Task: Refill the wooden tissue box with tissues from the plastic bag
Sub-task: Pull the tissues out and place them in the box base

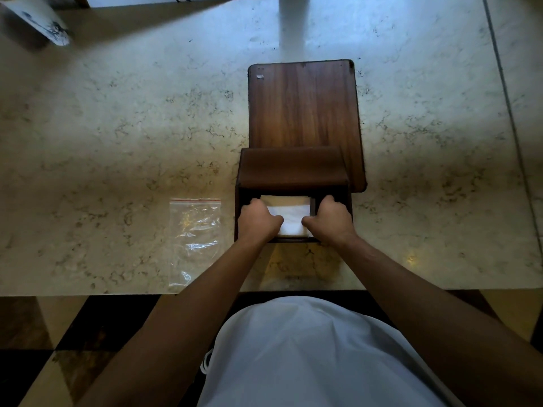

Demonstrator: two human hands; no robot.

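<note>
The dark wooden tissue box (293,168) stands near the table's front edge, its top open toward me. A white stack of tissues (291,214) lies inside it. My left hand (258,220) grips the stack's left side and my right hand (330,218) grips its right side, both reaching into the box with fingers curled down. The fingertips are hidden inside the box. The clear plastic bag (194,239) with a red zip strip lies flat and looks empty, just left of the box.
A flat wooden panel (302,104) lies on the marble table (117,127) right behind the box. A white object (38,19) rests at the far left corner. The table's front edge runs just below my forearms.
</note>
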